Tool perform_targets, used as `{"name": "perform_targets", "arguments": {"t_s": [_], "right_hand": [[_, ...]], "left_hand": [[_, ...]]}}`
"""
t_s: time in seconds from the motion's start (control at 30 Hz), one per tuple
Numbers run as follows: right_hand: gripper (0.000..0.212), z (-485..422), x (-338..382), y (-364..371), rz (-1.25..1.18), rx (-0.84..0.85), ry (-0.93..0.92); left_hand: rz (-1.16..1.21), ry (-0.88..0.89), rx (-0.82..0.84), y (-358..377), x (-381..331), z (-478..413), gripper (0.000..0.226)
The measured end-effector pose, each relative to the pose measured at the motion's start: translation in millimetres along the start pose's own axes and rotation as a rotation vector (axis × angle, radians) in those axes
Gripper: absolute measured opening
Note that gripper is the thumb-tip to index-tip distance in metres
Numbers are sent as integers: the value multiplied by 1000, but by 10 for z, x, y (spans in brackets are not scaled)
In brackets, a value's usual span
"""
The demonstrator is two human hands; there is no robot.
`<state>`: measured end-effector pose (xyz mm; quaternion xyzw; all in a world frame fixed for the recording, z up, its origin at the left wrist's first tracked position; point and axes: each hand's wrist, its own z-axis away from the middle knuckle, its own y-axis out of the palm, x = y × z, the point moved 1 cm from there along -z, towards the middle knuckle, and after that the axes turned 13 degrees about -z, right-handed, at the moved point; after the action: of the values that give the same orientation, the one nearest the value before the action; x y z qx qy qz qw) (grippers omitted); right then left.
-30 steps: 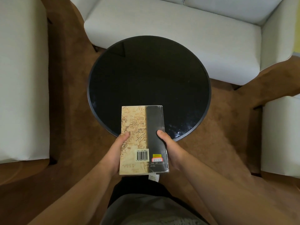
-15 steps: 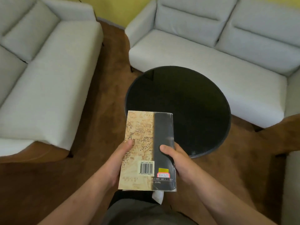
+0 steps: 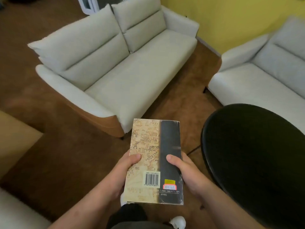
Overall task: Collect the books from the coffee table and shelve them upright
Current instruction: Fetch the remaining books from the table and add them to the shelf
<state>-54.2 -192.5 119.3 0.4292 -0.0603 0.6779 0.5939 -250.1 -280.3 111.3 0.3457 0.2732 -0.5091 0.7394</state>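
Note:
I hold a paperback book flat in front of me, back cover up, half tan map print and half black, with a barcode and a red price sticker. My left hand grips its left edge with the thumb on the map. My right hand grips its right edge with the thumb on the black half. The round black coffee table lies to the right of the book, nothing visible on its top. No shelf is in view.
A white two-seat sofa stands ahead on the brown carpet. A second white sofa sits at the right against the yellow wall. A tan surface juts in at the left edge. My white shoe shows below.
The view has swung left: the coffee table slid from centre to the right edge, and the left sofa now fills the middle. Both hands keep the same hold on the book.

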Motion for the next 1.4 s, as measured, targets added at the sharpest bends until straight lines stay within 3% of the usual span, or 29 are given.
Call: {"name": "perform_targets", "arguments": {"t_s": [0.07,0.13,0.2,0.33,0.5,0.6,0.7,0.8,0.87,1.0,1.07,1.13,1.23,1.4], "right_hand": [[31,-215,-56,400,36,47,22],[29,-412,-113,828,68,98,50],[26,-611,-168,1273,106,151,78],[30,-1010,-282,2101,212,225,105],[32,-1444,-352,2953,322,347,159],[30,-1734,-354,3384,369,413,197],[23,-2050,-342,3684,387,463,242],[43,-2478,-262,4076,443,538,265],[55,-2811,-193,4332,480,559,292],[62,-3456,-32,4824,545,551,345],[64,-3721,63,5097,586,593,344],[62,-3956,137,5367,591,612,360],[63,-4251,186,5772,598,631,382],[58,-4752,143,6549,641,661,375]], "left_hand": [[33,10,-36,-424,-94,89,107],[64,32,-44,-839,-163,238,106],[91,45,-82,-1235,-220,389,97],[199,64,-187,-1893,-348,699,57],[308,45,-399,-2691,-466,772,56],[397,19,-507,-3127,-556,677,27],[464,13,-610,-3495,-678,529,30],[479,-17,-639,-3917,-836,298,18],[538,35,-654,-4180,-911,176,34],[577,88,-624,-4636,-1223,-13,102],[592,117,-624,-4857,-1387,-91,116],[615,112,-686,-5083,-1573,-148,103],[666,85,-753,-5406,-1915,-208,42],[543,-49,-832,-6296,-2190,-272,25]]}}
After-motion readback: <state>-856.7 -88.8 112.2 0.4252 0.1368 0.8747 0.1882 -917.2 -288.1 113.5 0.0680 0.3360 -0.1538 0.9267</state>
